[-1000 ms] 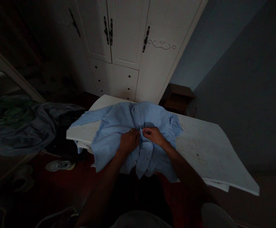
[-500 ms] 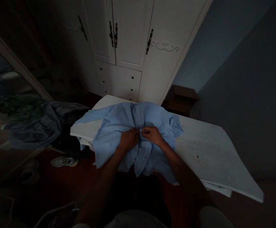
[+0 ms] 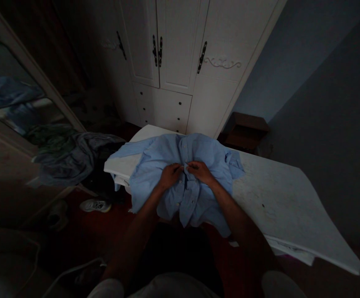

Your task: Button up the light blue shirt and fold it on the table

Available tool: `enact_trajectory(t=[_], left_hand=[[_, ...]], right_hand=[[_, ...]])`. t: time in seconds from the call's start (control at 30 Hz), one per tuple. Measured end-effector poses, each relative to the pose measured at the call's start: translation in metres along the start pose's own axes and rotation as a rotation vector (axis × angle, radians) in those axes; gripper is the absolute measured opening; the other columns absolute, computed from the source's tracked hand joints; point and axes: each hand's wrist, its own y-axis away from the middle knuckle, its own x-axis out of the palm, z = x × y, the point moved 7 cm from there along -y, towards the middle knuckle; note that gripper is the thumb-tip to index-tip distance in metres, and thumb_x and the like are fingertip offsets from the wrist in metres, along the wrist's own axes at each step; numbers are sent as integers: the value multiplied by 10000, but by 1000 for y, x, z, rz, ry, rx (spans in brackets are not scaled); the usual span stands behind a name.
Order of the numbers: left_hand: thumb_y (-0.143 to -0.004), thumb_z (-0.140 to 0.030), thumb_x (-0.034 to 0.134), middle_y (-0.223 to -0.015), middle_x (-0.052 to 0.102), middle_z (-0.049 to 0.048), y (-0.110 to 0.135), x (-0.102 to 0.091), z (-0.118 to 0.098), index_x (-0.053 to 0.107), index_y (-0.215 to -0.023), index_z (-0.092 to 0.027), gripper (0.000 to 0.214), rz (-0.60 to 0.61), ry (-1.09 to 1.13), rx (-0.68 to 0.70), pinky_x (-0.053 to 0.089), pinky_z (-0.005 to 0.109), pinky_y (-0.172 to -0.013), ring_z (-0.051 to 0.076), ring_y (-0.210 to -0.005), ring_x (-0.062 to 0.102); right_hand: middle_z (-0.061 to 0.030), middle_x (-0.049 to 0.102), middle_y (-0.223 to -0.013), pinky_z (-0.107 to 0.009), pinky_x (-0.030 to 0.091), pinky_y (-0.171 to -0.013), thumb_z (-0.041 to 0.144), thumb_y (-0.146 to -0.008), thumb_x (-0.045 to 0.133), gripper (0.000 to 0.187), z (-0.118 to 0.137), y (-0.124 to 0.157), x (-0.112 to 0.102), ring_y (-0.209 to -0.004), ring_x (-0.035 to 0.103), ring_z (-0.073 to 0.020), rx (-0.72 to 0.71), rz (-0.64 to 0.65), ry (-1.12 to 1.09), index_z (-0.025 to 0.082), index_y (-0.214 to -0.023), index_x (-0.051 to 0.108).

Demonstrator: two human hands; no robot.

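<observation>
A light blue button-up shirt (image 3: 158,159) lies spread over a white board, its front facing up and its lower part hanging over the near edge. The upper placket looks closed, while below my hands the two front edges part. My left hand (image 3: 171,174) pinches the placket at mid-front from the left. Opposite it, my right hand (image 3: 200,170) grips the other edge between thumb and fingers. The fingertips almost meet; the button between them is too small to make out.
The white board (image 3: 279,198) extends to the right. Behind it stands a white wardrobe (image 3: 210,99), with a brown wooden box (image 3: 249,126) beside it. Heaped clothes (image 3: 71,159) lie at the left, near a mirror (image 3: 9,62). A sneaker (image 3: 95,205) is on the red floor.
The view has shifted, so everything sits a little further right. Both hands stay at the shirt's placket, with the left hand slightly turned and its fingers now pinching closer to the edge.
</observation>
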Motion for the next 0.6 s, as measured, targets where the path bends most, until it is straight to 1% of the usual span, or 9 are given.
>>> enact_trajectory(t=[0.1, 0.17, 0.27, 0.33, 0.4, 0.47, 0.53, 0.6], left_hand=[[-932, -310, 429, -856, 709, 37, 0, 0, 2, 708, -899, -167, 315, 0, -4, 4, 446, 238, -719, 159, -787, 628], [-901, -314, 479, -851, 707, 39, 0, 1, 2, 714, -935, -163, 282, -7, -10, 1, 436, 240, -703, 161, -768, 620], [-830, -342, 582, -779, 689, 29, 0, 1, 3, 721, -966, -156, 269, -28, -20, -12, 409, 241, -640, 155, -682, 589], [-818, -360, 596, -723, 672, 19, 0, 1, 4, 730, -930, -159, 267, -41, -23, -21, 387, 241, -605, 145, -628, 561], [-829, -376, 582, -684, 660, 15, 0, 0, 4, 736, -881, -161, 269, -52, -23, -26, 369, 243, -586, 140, -598, 541], [-834, -374, 573, -678, 661, 16, -1, 0, 4, 740, -866, -161, 273, -57, -17, -28, 365, 243, -584, 138, -593, 535], [-828, -352, 579, -696, 672, 15, -2, 1, 5, 746, -901, -163, 262, -56, -3, -27, 372, 239, -593, 137, -604, 540], [-824, -340, 582, -719, 683, 16, -2, 1, 6, 748, -937, -163, 267, -57, 15, -28, 380, 233, -600, 135, -618, 545]], right_hand=[[-13, 695, -761, -263, 480, -669, 406, -746, 648, 260, -1, 2, 1, -706, 639, -160, -4, -21, -33, 164, -823, 705], [-11, 696, -757, -268, 484, -682, 409, -752, 650, 253, -1, 4, 1, -714, 643, -164, -17, -46, -39, 171, -816, 708], [-9, 695, -749, -271, 489, -689, 391, -760, 659, 219, -2, 6, 2, -719, 644, -166, -37, -86, -18, 182, -801, 708], [-9, 692, -762, -272, 495, -688, 364, -774, 664, 204, 0, 7, 1, -714, 637, -161, -62, -134, 19, 187, -863, 713], [-8, 685, -795, -279, 503, -701, 311, -805, 650, 260, 5, 8, 0, -713, 623, -153, -129, -160, 84, 202, -1035, 702], [-17, 671, -856, -296, 507, -755, 243, -851, 607, 353, 16, 11, 3, -764, 613, -155, -251, -125, 192, 239, -1201, 652], [-35, 646, -913, -308, 502, -808, 175, -891, 544, 378, 26, 14, 9, -835, 602, -161, -382, -63, 310, 275, -1242, 641], [-48, 623, -930, -311, 499, -817, 146, -912, 511, 366, 31, 18, 10, -865, 590, -167, -451, -46, 409, 293, -1206, 672]])
